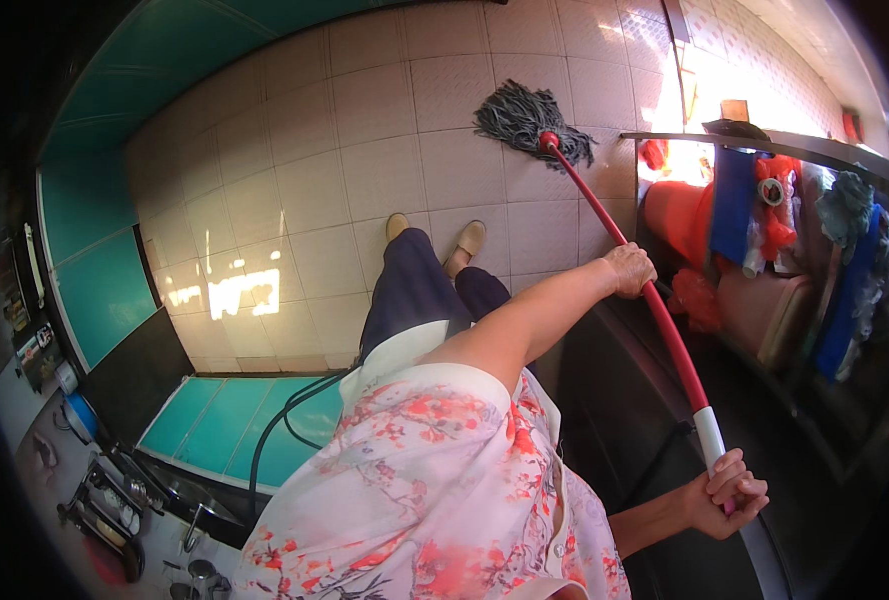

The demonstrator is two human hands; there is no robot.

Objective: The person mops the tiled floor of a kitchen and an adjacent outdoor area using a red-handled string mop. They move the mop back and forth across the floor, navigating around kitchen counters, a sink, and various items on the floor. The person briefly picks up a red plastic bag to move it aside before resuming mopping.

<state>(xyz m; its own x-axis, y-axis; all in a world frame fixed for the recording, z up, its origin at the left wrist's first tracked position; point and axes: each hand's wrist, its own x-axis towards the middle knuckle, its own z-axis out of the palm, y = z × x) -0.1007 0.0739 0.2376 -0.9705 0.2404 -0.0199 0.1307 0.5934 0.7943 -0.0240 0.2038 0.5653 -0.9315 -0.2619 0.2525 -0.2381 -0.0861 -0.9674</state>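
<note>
A string mop with a grey head (523,120) rests on the tiled floor beyond my feet, off to the right. Its red handle (666,326) slants back toward me and ends in a white upper section (708,435). My left hand (630,270) reaches across my body, its fingers wrapped around the red pole partway along. Close to my right side, my right hand (729,495) grips the top end of the handle, where a bit of pink shows below the fingers.
Pale square tiles (384,172) cover the floor, with sunlit patches at left. Teal cabinets (92,225) line the left side. A metal tap (193,529) is at lower left. A black cable or hose (264,442) loops beside me. At right stands a rack (771,142) with plastic bags and containers.
</note>
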